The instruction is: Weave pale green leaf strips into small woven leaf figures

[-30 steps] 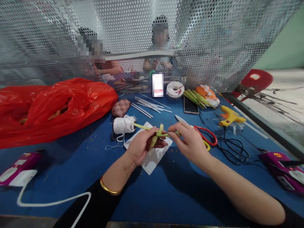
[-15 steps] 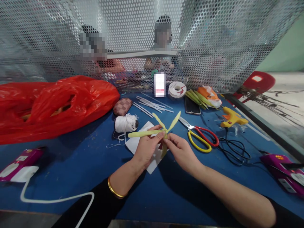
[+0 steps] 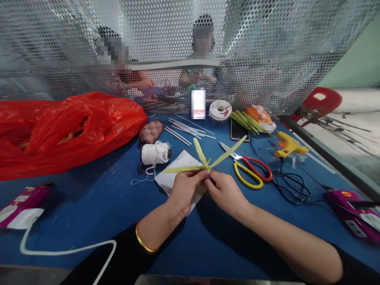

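Both hands meet over a white paper sheet [image 3: 175, 171] on the blue table [image 3: 89, 206]. My left hand [image 3: 185, 190] and my right hand [image 3: 224, 190] each pinch the knotted middle of a bundle of yellow-green leaf strips [image 3: 204, 162]. Three strips fan out from the pinch: one to the left, one up, one up and to the right. A gold bangle sits on my left wrist. Just left of the paper lies a spool of white thread [image 3: 154, 153].
Red-and-yellow scissors [image 3: 247, 168], a yellow glue gun [image 3: 287, 145] with black cord, a phone [image 3: 238, 130], green strips [image 3: 242, 120], white sticks [image 3: 185, 132] and a tape roll [image 3: 219, 111] lie beyond. A red plastic bag [image 3: 65, 128] fills the left. Two people sit behind perforated mesh [image 3: 267, 59].
The leaf strips were bunched between my hands; they have been pulled open into a fan. Both hands drew closer together and slightly toward me.
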`<state>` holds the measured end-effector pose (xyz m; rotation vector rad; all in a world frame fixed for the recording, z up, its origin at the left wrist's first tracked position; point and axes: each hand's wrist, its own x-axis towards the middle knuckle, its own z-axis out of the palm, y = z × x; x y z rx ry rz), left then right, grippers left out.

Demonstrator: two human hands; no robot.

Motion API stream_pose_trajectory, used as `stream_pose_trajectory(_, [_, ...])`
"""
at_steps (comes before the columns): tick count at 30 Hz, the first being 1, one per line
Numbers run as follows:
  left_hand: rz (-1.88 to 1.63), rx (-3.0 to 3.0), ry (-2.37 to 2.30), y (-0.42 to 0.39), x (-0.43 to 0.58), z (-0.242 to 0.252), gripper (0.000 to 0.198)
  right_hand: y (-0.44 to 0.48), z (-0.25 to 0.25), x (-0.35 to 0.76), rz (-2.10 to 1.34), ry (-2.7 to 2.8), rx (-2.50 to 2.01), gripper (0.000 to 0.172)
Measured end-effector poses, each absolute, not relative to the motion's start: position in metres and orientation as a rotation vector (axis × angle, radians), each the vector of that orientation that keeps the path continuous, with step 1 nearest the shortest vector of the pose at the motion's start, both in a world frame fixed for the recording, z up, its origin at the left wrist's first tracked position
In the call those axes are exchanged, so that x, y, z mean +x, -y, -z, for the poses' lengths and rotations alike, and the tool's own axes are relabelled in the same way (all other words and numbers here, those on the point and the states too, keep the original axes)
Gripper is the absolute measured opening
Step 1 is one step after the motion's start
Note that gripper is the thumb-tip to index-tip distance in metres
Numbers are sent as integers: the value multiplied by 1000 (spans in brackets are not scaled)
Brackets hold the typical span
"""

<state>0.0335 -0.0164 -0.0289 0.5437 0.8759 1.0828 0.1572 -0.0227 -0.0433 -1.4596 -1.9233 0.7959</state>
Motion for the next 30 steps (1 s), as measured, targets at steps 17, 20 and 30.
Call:
stream_pose_trajectory(17, [-1166,466,-977,8,26,33,25,27,43,156,-824,1879,-1401,22])
stream_pose_trajectory(20, [-1177,449,-923,7,26,29,22,27,43,156,-854,1852,-1399,25])
stream_pose_trajectory(30, [-1229,425,-989,5,27,32,18,37,34,152,-958,1861,-1354,20])
